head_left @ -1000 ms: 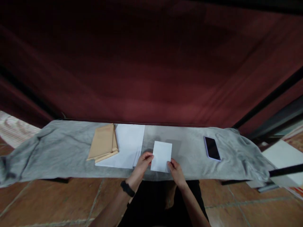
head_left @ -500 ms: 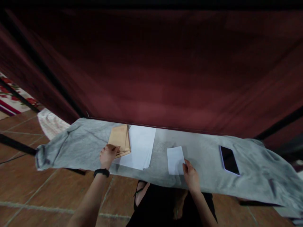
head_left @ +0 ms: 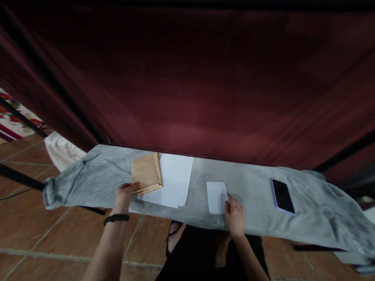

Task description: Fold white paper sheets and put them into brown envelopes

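Observation:
My left hand [head_left: 125, 192], with a dark band on the wrist, pinches the lower left corner of a brown paper envelope [head_left: 144, 171]. That envelope lies on top of other brown envelopes, whose edges show along its right and lower sides. The pile partly covers a stack of white paper sheets [head_left: 176, 177]. To the right, a smaller white piece of paper [head_left: 216, 192], seemingly folded, rests on the cloth. My right hand [head_left: 234, 212] has its fingers closed at that paper's right edge.
A grey cloth [head_left: 254, 195] covers the narrow table, with wrinkles at both ends. A phone [head_left: 283, 196] in a purple case lies at the right. Behind the table hangs a dark red curtain [head_left: 193, 97]. Dark metal poles [head_left: 22, 177] stand at the sides.
My left hand has moved left and slightly down, and the top brown envelope has shifted left with it. My right hand stays at the small paper, almost unmoved.

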Motion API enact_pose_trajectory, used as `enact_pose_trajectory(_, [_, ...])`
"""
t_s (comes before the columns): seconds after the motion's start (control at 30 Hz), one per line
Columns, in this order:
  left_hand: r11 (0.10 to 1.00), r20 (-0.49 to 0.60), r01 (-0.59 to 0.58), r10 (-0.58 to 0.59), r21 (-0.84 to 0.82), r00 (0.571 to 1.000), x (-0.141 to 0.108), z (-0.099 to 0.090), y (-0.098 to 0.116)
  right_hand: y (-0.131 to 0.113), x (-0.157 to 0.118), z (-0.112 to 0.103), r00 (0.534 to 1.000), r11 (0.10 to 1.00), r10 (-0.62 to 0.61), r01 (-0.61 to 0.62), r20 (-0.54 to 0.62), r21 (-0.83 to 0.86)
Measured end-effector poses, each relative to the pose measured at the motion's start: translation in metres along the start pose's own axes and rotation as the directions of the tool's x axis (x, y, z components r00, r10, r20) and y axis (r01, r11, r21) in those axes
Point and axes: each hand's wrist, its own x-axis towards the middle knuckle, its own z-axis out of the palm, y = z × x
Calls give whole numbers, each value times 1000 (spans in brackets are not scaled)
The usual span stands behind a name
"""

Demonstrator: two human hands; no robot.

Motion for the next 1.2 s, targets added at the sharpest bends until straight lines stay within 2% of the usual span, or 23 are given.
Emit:
enact_pose_trajectory(0.1, [978,158,125,-98,-168,983,-7,-9,9,-1,0,-2,1000,1000,10,-10,1,18])
enact_pose_trajectory(0.17, [952,279,178,-107,-247,954,-23,-8,14,-4,0,-5,1000,998,14,-14,-1,58])
enact_pose_trajectory(0.23, [921,390,238,-105,-310,915,-49,2,16,-10,2,-9,1000,991,20,-19,-9,134])
enact_pose_trajectory(0.3, [794,550,397,-97,-460,830,-83,22,17,-22,2,-13,999,964,50,-46,-9,261])
enact_pose_trajectory(0.33, [746,580,446,-99,-494,809,-102,35,17,-30,2,-14,997,935,76,-75,10,346])
enact_pose_trajectory(0.4, [692,582,490,-122,-530,804,-141,63,17,-50,0,-13,979,818,162,-203,122,538])
enact_pose_trajectory(0.47, [680,532,469,-135,-564,836,-176,90,17,-73,-2,-10,921,639,239,-387,307,664])
enact_pose_trajectory(0.5, [699,538,448,-107,-558,836,-192,102,17,-83,-3,-8,887,548,254,-461,387,698])
enact_pose_trajectory(0.57, [745,557,406,-56,-529,828,-218,120,15,-99,-4,-5,838,405,214,-544,502,735])
enact_pose_trajectory(0.63, [777,576,374,-18,-507,817,-233,130,13,-108,-4,-4,822,342,202,-569,533,748])
enact_pose_trajectory(0.7, [787,586,366,-6,-497,810,-240,135,10,-110,-3,-5,819,330,218,-573,530,750])
enact_pose_trajectory(0.77, [752,610,422,-34,-506,792,-241,137,7,-107,-2,-9,822,343,229,-569,521,747])
enact_pose_trajectory(0.87, [614,697,619,-151,-490,701,-237,135,6,-102,0,-17,810,339,239,-586,535,736])
enact_pose_trajectory(0.97, [512,772,747,-228,-424,594,-234,132,8,-103,4,-25,741,206,264,-668,617,715])
enact_pose_trajectory(1.07, [459,801,793,-246,-400,546,-234,132,10,-108,8,-33,683,63,244,-719,688,692])
enact_pose_trajectory(1.13, [454,804,802,-259,-388,535,-236,134,8,-108,9,-35,677,38,209,-727,706,686])
enact_pose_trajectory(1.2, [516,816,787,-254,-339,518,-240,134,3,-103,10,-34,697,78,177,-713,694,697])
